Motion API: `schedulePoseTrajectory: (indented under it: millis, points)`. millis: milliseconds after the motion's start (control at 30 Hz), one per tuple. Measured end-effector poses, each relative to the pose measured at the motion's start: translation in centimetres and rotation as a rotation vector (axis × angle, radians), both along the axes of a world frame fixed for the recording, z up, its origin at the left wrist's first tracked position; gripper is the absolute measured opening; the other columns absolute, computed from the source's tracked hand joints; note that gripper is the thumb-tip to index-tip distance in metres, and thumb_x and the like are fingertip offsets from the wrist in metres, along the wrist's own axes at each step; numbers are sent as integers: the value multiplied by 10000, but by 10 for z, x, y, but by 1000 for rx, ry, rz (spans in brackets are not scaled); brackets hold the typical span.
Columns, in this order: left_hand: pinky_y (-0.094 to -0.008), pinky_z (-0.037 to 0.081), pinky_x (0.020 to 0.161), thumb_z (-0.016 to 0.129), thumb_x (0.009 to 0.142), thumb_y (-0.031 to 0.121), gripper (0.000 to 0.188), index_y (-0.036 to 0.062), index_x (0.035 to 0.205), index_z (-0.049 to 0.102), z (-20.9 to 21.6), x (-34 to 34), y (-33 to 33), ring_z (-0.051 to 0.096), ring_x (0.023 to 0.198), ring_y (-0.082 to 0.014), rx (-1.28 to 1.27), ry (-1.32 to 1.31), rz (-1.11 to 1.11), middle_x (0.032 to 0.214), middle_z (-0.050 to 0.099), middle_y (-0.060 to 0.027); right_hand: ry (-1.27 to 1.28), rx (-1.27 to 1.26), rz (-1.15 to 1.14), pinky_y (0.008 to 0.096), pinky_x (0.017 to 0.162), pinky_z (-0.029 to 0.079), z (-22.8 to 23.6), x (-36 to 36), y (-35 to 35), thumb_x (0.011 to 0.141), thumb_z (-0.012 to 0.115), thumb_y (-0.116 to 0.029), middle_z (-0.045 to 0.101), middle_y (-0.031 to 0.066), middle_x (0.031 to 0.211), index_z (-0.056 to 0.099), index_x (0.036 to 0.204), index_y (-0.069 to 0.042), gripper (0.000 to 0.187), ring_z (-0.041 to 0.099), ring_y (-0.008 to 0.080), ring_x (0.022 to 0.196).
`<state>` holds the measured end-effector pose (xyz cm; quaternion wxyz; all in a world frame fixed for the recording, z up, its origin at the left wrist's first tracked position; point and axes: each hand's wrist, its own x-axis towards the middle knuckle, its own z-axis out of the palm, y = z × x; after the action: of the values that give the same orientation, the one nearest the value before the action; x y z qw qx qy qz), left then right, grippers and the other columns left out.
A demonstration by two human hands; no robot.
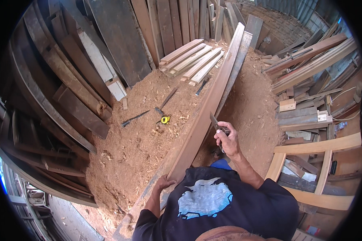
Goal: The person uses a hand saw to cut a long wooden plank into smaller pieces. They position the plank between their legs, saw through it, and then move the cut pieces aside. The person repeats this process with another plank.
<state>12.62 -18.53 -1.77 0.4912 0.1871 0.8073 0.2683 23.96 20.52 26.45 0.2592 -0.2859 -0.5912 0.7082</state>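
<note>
A long reddish-brown wooden plank (201, 128) runs from beside my body to the far end, lying on a grey, worn beam (239, 60). At its near end, my left hand (164, 183) grips the plank, its thumb on the top face. My right hand (228, 139), raised at the plank's right side, is closed around a hand tool (213, 119) with a flat dark blade and dark handle. The blade points up and left, close to the plank's right edge; whether it touches I cannot tell. The tool's exact kind is unclear.
On the shavings-covered ground left of the plank lie a yellow tape measure (165, 119), a hammer (167, 99), a thin dark tool (135, 117) and another (202, 86). Pale planed strips (193, 60) are stacked beyond. Boards (116, 40) lean at left; a wooden frame (323, 172) stands right.
</note>
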Motion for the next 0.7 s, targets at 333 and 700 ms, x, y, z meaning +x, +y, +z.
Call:
schedulePoseTrajectory:
  millis: [333,700]
  points:
    - [-339,509,963,900,714,358,690,8,1258,662,-33,31,-1,680,1062,-219,234,-373,188,1139,729,-127,-24,28,1,236,496,479,11,-1,-6,947,631,-123,648,55,763,570,1214,15,306,563,62,565]
    - [-411,478,1023,755,729,683,905,-30,1274,637,32,71,42,627,1194,-365,-46,-127,-13,1224,674,-251,-62,44,12,236,529,500,4,7,19,967,632,-162,658,48,792,556,1258,-22,331,580,68,581]
